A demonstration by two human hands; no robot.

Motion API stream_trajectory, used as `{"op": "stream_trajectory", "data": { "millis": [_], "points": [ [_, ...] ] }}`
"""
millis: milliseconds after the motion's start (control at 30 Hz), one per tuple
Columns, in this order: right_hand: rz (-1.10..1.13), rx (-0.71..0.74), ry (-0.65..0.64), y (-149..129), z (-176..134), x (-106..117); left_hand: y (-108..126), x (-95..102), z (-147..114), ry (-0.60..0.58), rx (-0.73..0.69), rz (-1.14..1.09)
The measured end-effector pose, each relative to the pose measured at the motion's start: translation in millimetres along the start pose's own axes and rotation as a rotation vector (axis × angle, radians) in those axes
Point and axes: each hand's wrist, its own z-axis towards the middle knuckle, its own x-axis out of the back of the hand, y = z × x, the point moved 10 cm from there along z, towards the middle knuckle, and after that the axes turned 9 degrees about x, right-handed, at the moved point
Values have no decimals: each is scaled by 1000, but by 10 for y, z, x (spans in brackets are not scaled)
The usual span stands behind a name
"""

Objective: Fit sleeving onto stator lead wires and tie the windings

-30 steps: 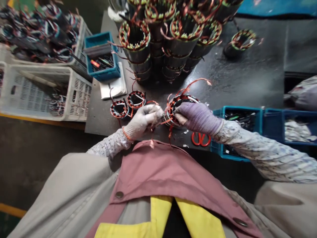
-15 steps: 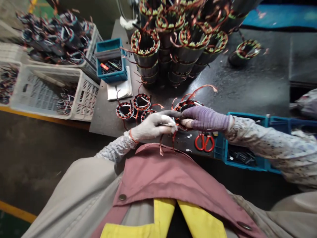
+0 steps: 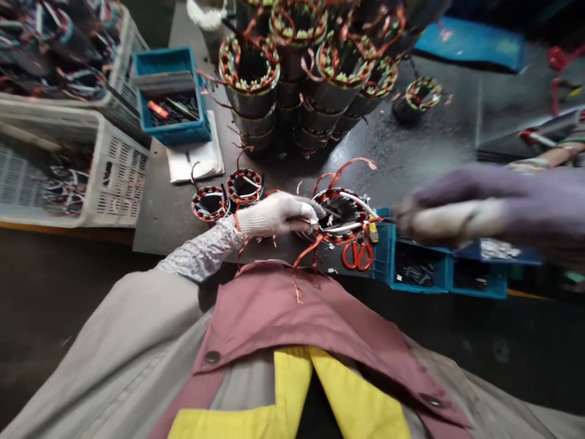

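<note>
In the head view, my left hand (image 3: 280,214), in a white knitted glove with an orange cuff edge, grips the left side of a round, hollow motor stator (image 3: 348,210) with a dark inner wall and a rim laced in copper and black. The index finger's dark tip reaches into the opening, while my thumb lies nearer me, at the rim's left edge. The stator sits just right of those fingers, close to the table's near edge, its mouth facing up.

My right hand (image 3: 461,204), in a purple glove, is out to the right, well apart from the stator's body. It is blurred, but its fingertips look pinched together on a thin, dark and reddish wire lead (image 3: 385,220) that runs straight from the rim to them. White sleeves (image 3: 359,203) lie along and across the rim.

One loose copper lead (image 3: 354,163) curves up behind the stator; another (image 3: 301,262) hangs in front, over my dusty-pink apron (image 3: 292,299). Just below the stator lie scissors with red loop handles (image 3: 350,256), beside blue plastic bins (image 3: 390,253) of small black pieces. Left of my left hand stand two similar wound rings, one nearer me (image 3: 197,210) and one farther back (image 3: 231,189). Beyond, dark metal cylinders with copper-wound tops (image 3: 253,100) stand stacked on the dark grey tabletop (image 3: 402,152).
</note>
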Motion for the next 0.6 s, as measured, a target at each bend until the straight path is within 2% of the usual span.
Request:
{"op": "stream_trajectory", "data": {
  "millis": [67,133,167,200,233,300,367,433,467,500,533,600],
  "points": [
    [94,-43,195,159,-229,256,163,233,-18,159,6,-14],
    [37,-3,331,338,-404,334,361,548,-139,427,63,32],
    [-34,35,400,415,-470,326,490,641,-209,523,81,76],
    [-106,84,447,471,-509,269,632,647,-240,552,87,142],
    [-176,141,477,504,-522,176,774,556,-215,506,78,233],
    [-339,275,508,479,-482,-55,927,153,-57,267,81,479],
    [-538,424,479,373,-365,-321,805,-259,85,15,178,761],
    [-669,526,387,319,-204,-566,581,-407,103,-118,296,972],
    [-709,557,333,321,-130,-664,490,-369,47,-143,339,1032],
    [-738,578,284,336,-74,-740,424,-245,-60,-133,378,1067],
    [-757,593,248,358,-43,-789,387,-26,-223,-78,427,1072],
    [-757,624,225,400,-68,-807,404,672,-729,186,593,1000]
  ]
}}
